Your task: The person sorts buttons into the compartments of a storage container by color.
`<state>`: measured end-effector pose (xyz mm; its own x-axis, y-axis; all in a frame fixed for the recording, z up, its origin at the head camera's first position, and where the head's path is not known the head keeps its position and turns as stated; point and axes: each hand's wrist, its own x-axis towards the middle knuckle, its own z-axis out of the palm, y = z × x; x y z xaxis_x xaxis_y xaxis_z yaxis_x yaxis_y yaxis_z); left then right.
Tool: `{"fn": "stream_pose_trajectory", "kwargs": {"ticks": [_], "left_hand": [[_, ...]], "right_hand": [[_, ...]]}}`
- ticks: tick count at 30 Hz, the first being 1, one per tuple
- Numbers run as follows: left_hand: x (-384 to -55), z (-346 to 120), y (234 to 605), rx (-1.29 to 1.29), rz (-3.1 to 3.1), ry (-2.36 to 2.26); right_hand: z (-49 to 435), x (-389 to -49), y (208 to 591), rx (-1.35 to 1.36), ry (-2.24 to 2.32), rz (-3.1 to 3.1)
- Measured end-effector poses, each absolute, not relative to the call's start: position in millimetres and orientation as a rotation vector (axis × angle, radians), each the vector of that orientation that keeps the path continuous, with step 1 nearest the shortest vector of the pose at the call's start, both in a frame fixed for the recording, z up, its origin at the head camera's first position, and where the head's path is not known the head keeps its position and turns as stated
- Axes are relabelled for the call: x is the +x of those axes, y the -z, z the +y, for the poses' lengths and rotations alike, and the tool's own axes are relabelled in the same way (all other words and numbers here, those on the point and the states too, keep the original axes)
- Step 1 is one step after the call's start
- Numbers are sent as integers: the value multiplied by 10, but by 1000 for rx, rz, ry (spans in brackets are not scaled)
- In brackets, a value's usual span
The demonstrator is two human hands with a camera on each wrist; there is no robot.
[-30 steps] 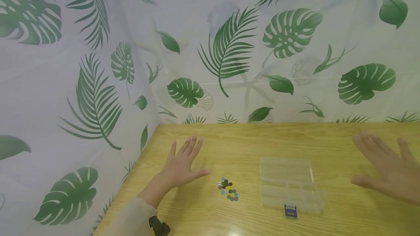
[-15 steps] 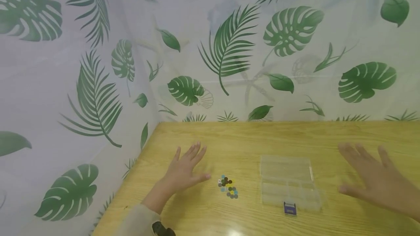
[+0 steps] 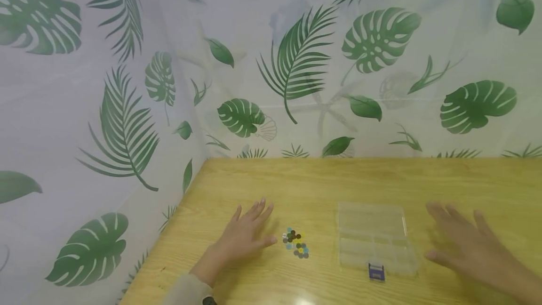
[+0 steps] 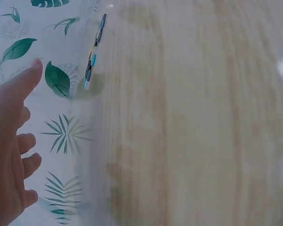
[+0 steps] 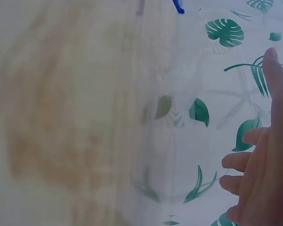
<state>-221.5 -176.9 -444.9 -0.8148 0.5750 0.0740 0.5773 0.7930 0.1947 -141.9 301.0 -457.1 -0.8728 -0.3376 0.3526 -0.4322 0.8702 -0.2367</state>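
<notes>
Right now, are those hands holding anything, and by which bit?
Nothing is held: the left hand and the right hand are both spread and empty.

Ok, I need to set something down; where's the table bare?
Bare table: from the clear box back to the leafy backdrop, plus the narrower gap between box and coloured discs. Crowded: discs to left hand, box to right hand.

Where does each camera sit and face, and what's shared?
Head: on the head, facing forward and down at the yellow wooden table, small multicoloured round discs and clear plastic compartment box; left grip and right grip show.
Left wrist: on that wrist, facing low across the table and discs; left thumb and fingers show.
Right wrist: on that wrist, facing table and white leaf-printed cloth; right thumb and fingers show.
Shared: head and left wrist both show the discs.
</notes>
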Motion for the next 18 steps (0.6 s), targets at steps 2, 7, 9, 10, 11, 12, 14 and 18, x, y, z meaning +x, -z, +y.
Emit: {"fn": "stream_pose_trajectory", "kwargs": {"ticks": [2, 7, 9, 10, 11, 12, 14, 18], "left_hand": [[-2215, -1775, 4481, -929, -2978, 385], [-2225, -1768, 4561, -878, -3027, 543], [-2230, -1758, 4591, -867, -3035, 592], [-2234, -1752, 4605, -862, -3038, 612], [-2235, -1744, 4613, -861, -3037, 633], [-2235, -1734, 4619, -856, -3038, 662], [-2244, -1717, 4637, -855, -3028, 705], [-2258, -1691, 4665, -853, -3013, 807]], "right_hand": [[2972, -1417, 4608, 576, -450, -2744], [2902, -1433, 4678, 569, -485, -2765], [2884, -1436, 4713, 577, -534, -2780], [2876, -1435, 4732, 586, -561, -2784], [2871, -1432, 4754, 593, -592, -2785], [2867, -1426, 4776, 606, -620, -2776], [2862, -1411, 4815, 621, -653, -2760], [2842, -1393, 4865, 659, -718, -2725]]}}
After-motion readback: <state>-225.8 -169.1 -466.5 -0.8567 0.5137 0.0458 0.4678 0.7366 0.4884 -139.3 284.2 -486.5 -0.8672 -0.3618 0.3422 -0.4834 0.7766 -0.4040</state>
